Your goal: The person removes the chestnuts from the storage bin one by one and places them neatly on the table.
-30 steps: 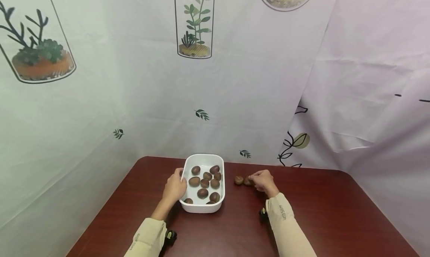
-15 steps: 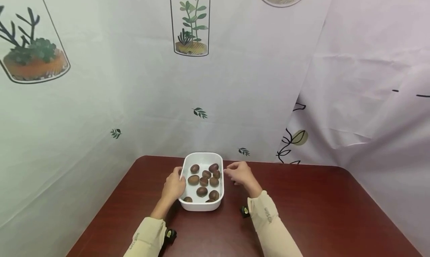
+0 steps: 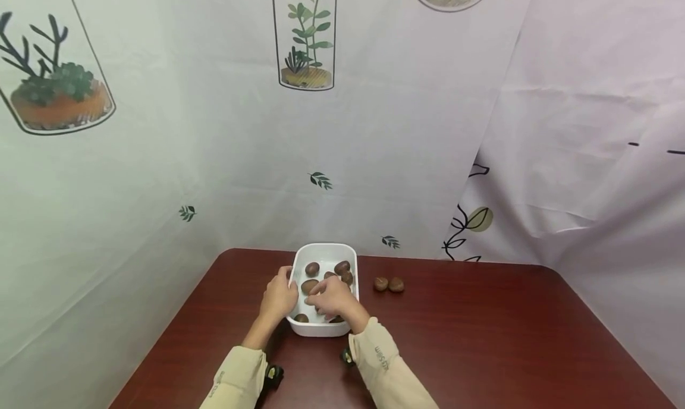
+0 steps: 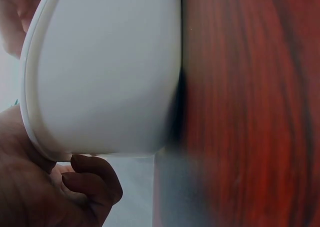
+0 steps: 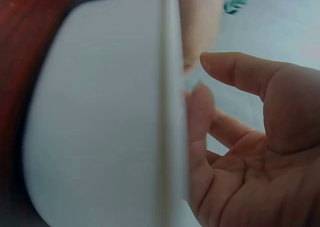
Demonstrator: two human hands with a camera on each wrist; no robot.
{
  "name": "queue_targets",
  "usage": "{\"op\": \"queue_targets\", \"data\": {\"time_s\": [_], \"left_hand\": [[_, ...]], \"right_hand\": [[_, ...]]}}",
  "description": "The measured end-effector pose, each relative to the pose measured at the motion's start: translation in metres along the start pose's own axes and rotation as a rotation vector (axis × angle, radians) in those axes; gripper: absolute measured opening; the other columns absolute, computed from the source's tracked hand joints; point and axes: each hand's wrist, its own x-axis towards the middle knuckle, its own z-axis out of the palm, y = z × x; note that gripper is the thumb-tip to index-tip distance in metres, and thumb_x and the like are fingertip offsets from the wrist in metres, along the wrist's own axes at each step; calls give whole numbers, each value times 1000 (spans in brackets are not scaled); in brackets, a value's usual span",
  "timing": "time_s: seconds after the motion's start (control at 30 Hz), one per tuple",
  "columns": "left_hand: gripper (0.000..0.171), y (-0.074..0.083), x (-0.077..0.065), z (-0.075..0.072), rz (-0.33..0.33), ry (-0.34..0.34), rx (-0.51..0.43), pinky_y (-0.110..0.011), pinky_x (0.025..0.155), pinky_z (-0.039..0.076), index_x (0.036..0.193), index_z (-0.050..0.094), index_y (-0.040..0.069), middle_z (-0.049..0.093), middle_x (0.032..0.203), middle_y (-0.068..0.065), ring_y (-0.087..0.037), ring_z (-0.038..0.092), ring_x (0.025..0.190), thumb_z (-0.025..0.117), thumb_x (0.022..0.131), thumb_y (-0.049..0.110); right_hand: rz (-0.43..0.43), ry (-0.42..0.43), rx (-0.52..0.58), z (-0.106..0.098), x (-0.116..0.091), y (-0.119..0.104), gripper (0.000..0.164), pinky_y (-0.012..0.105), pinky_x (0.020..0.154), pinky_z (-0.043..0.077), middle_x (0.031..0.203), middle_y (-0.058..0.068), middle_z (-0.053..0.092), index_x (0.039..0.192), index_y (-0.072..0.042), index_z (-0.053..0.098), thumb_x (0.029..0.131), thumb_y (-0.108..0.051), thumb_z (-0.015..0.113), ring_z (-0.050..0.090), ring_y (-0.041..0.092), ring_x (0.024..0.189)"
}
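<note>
Brown, smooth and rounded, the chestnuts (image 3: 342, 267) are spread loosely over the pale floor of a white dish (image 3: 321, 330), most of them near its far half. A soft shine is caught on some shells, and the shades are varied from dark to lighter brown. The dish itself is deep, round-cornered and plainly rimmed, and is set upright near the far edge of a dark red table (image 3: 481, 326). Its left side is gripped by the left hand (image 3: 279, 294), with the thumb laid over the rim and the fingers curled at the outer wall. The right hand (image 3: 333, 296) is held over the dish, thumb and fingers parted, with nothing seen between them; some chestnuts are hidden beneath it. To the right of the dish, a pair of chestnuts (image 3: 396, 285) is left side by side on the table, lighter patches being visible on their tops.
</note>
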Motion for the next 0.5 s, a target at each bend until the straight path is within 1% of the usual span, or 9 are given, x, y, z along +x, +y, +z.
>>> {"op": "queue_targets", "data": {"time_s": [0.1,0.13,0.23,0.4,0.5], "left_hand": [[42,0,-1,1,-2,-2,1,-55,73,50,136,50,2,65,99,-18,-37,65,89,52,96,13],[42,0,-1,1,-3,-3,3,-55,72,50,136,50,2,65,99,-18,-37,65,89,52,96,13],[42,0,-1,1,-1,1,4,-55,72,50,135,50,2,65,101,-19,-38,65,88,53,95,12],[41,0,-1,0,2,13,2,-57,74,50,135,50,2,65,110,-23,-43,65,94,53,95,12],[41,0,0,0,3,10,0,-58,76,49,135,50,1,65,112,-25,-45,65,96,53,95,12]], "right_hand": [[-22,-2,-92,11,0,2,17,26,49,51,67,6,64,87,-1,74,79,-16,78,63,19,56],[-34,-1,-121,13,0,3,17,25,51,49,67,4,63,85,-1,74,77,-16,78,60,16,56],[-72,-9,-182,19,-1,4,18,25,57,45,69,2,63,82,-1,74,73,-15,79,53,12,60],[-89,-14,-194,23,-1,4,21,27,60,46,71,1,64,81,0,74,70,-16,81,53,13,64],[-111,-23,-182,27,1,5,20,26,58,44,66,-2,61,79,1,74,69,-15,82,50,12,61]]}}
